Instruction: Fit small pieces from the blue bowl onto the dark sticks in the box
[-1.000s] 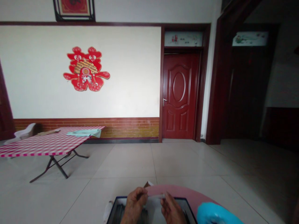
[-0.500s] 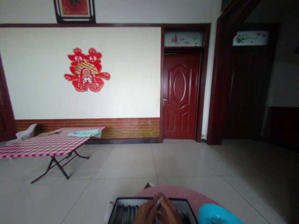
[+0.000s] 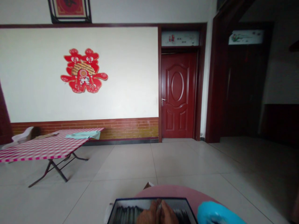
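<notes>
At the bottom of the head view, my left hand (image 3: 147, 215) and my right hand (image 3: 168, 214) are close together over an open tray-like box (image 3: 133, 203) with a dark rim and pale inner walls. The fingers of both hands are closed and meet around a small whitish thing (image 3: 160, 205), too small and covered to name. Left of my hands, several dark, slender items (image 3: 127, 214) lie side by side in the box. Thin, pale-tipped items (image 3: 182, 214) show at its right end. My hands hide the middle of the box.
The box stands on a round pink table (image 3: 193, 194). A bright blue object (image 3: 213, 211), perhaps a bowl, is to the right. Further off are a folding table with a checked cloth (image 3: 53, 146), a white chair (image 3: 24, 135) and a red door (image 3: 178, 93).
My hands have drawn closer together, and the whitish thing shows less between them. The view has turned slightly to the right.
</notes>
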`<state>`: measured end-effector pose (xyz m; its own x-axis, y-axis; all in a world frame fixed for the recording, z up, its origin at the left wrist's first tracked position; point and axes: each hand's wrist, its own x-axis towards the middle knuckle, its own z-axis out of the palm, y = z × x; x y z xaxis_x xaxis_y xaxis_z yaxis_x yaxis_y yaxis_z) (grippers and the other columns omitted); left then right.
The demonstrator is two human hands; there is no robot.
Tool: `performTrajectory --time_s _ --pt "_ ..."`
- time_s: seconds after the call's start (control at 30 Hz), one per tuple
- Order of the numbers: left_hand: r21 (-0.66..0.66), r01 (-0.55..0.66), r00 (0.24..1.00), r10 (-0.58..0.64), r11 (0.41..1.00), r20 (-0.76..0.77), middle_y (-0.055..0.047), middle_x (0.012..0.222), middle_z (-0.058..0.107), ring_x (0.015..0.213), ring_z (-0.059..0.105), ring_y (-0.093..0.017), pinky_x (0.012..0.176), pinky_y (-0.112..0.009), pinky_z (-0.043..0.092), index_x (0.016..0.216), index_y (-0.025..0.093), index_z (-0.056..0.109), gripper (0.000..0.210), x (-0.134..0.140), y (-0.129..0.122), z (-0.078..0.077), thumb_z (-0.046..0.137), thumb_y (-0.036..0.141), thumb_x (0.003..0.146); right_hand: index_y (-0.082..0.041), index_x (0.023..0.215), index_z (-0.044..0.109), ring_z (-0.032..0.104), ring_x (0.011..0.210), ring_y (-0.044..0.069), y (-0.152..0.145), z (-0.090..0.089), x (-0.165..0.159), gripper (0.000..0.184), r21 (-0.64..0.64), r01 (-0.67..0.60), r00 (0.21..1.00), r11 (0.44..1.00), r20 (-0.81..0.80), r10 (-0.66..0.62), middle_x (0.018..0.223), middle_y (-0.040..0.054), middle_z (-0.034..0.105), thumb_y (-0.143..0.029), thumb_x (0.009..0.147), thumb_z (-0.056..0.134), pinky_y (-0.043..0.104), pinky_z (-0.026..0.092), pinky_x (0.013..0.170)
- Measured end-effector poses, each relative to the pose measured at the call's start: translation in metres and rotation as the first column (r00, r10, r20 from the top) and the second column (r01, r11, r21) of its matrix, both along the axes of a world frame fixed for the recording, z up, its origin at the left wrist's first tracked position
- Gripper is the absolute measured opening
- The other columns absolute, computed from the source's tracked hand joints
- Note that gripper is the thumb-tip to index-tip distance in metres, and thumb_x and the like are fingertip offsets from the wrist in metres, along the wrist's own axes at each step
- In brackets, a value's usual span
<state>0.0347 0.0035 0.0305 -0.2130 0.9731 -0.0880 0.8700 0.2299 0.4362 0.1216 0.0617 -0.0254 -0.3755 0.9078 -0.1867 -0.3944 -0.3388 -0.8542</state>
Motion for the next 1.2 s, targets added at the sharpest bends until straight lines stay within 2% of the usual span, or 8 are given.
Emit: performTrajectory --time_s 0.17,0.33,0.53,0.63,0.77,0.97,1.1,1.2 --pt "0.02 -0.014 1.0 0.014 1.0 -0.003 -0.012 0.085 0.071 0.081 0.066 -0.026 0.066 -0.032 0.046 0.128 0.029 0.046 0.042 0.002 -0.003 0.004 0.031 0.036 0.089 -0.022 0.063 0.062 0.063 0.071 0.025 -0.002 0.011 0.001 0.04 -0.023 -0.008 1.0 1.0 0.0 0.008 0.059 0.003 0.063 -0.059 0.048 0.068 0.032 0.047 0.058" --pt "0.006 -0.013 1.0 0.013 1.0 0.017 -0.013 0.085 0.071 0.079 0.066 -0.027 0.064 -0.032 0.046 0.13 0.024 0.045 0.045 -0.003 0.0 -0.007 0.034 0.032 0.087 -0.02 0.069 0.064 0.064 0.07 0.025 -0.006 0.019 0.002 0.048 -0.024 0.018 0.999 1.0 -0.031 -0.019 0.068 0.0062 0.068 -0.06 0.044 0.072 0.031 0.046 0.055" --pt "0.171 0.006 0.988 -0.032 0.985 0.152 -0.009 0.083 0.071 0.078 0.066 -0.024 0.067 -0.028 0.046 0.126 0.026 0.05 0.043 -0.009 0.001 -0.022 0.035 0.035 0.087 -0.018 0.082 0.062 0.067 0.079 0.025 -0.004 0.017 0.003 0.057 -0.153 0.0 0.97 0.988 -0.241 -0.037 0.078 0.0073 0.072 -0.055 0.041 0.077 0.033 0.049 0.066" --pt "0.192 -0.021 0.97 -0.027 0.981 0.243 -0.006 0.081 0.072 0.078 0.066 -0.023 0.068 -0.026 0.046 0.122 0.029 0.054 0.042 -0.009 -0.002 -0.019 0.04 0.038 0.084 -0.018 0.082 0.061 0.067 0.079 0.026 -0.002 0.017 0.005 0.056 -0.192 -0.01 0.966 0.981 -0.257 -0.04 0.077 0.0083 0.073 -0.052 0.041 0.079 0.033 0.049 0.066" --pt "0.196 -0.005 0.965 -0.047 0.981 0.258 -0.005 0.078 0.071 0.076 0.066 -0.022 0.067 -0.025 0.046 0.123 0.03 0.052 0.043 -0.007 -0.008 -0.009 0.039 0.039 0.084 -0.018 0.08 0.062 0.067 0.082 0.026 -0.003 0.023 0.006 0.051 -0.223 -0.013 0.961 0.975 -0.271 -0.049 0.077 0.0078 0.073 -0.048 0.042 0.079 0.03 0.048 0.065" --pt "0.269 0.057 0.983 -0.101 0.962 0.153 -0.006 0.079 0.071 0.074 0.066 -0.022 0.064 -0.025 0.045 0.116 0.03 0.058 0.04 -0.008 -0.012 0.0 0.034 0.041 0.086 -0.019 0.075 0.061 0.066 0.064 0.02 -0.003 0.028 0.009 0.04 -0.271 -0.024 0.948 0.962 -0.312 -0.064 0.069 0.0054 0.073 -0.041 0.045 0.075 0.028 0.047 0.058" --pt "0.315 0.11 0.993 -0.117 0.943 0.003 -0.008 0.073 0.07 0.071 0.066 -0.022 0.06 -0.024 0.042 0.087 0.024 0.067 0.041 -0.01 -0.015 0.003 0.031 0.043 0.088 -0.019 0.075 0.059 0.064 0.064 0.018 -0.005 0.035 0.012 0.033 -0.235 0.0 0.954 0.972 -0.291 -0.07 0.069 0.004 0.071 -0.041 0.053 0.07 0.027 0.046 0.057" --pt "0.318 0.113 0.99 -0.08 0.941 -0.114 -0.008 0.069 0.069 0.068 0.065 -0.021 0.059 -0.024 0.04 0.071 0.021 0.063 0.044 -0.013 -0.017 0.003 0.03 0.044 0.09 -0.019 0.073 0.059 0.062 0.065 0.016 -0.01 0.043 0.014 0.031 -0.133 0.089 0.982 0.987 -0.152 -0.109 0.067 0.0014 0.066 -0.045 0.058 0.066 0.024 0.043 0.055"
